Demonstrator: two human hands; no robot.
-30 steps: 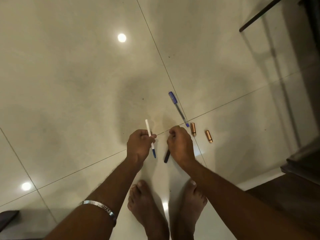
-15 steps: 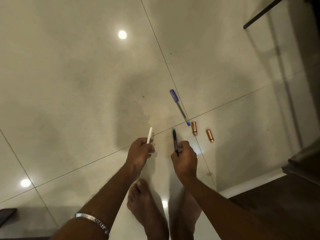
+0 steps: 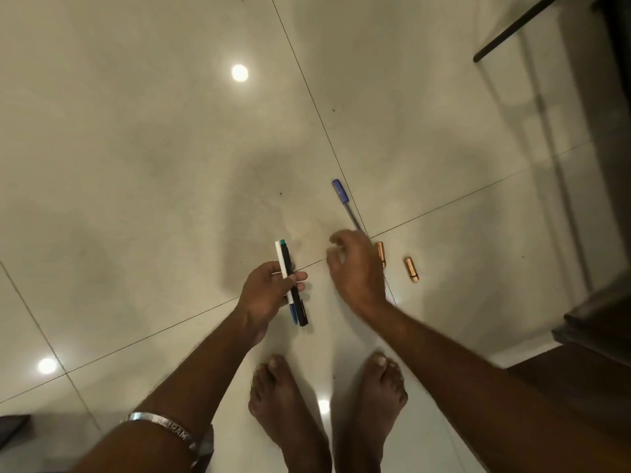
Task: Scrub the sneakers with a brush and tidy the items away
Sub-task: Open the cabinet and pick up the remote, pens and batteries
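Note:
My left hand (image 3: pixel 269 288) grips two pens side by side above the floor: a white pen (image 3: pixel 281 261) with a blue tip and a black pen (image 3: pixel 287 259) with a green end. My right hand (image 3: pixel 355 264) hovers empty with loosely curled fingers, just below a blue capped pen (image 3: pixel 345 203) that lies on the tiles. Two copper-coloured batteries lie to its right, one battery (image 3: pixel 381 252) partly behind the hand, the other battery (image 3: pixel 411 269) apart. No sneakers or brush are in view.
My bare feet (image 3: pixel 327 404) stand on glossy pale floor tiles (image 3: pixel 136 165). A dark metal furniture leg (image 3: pixel 512 29) crosses the top right. Dark wooden furniture (image 3: pixel 601 319) sits at the right edge, and a dark object (image 3: pixel 10 426) at the bottom left.
The black pen passed from my right hand into my left, which now holds both pens. My right hand let go and moved up and right towards the blue capped pen.

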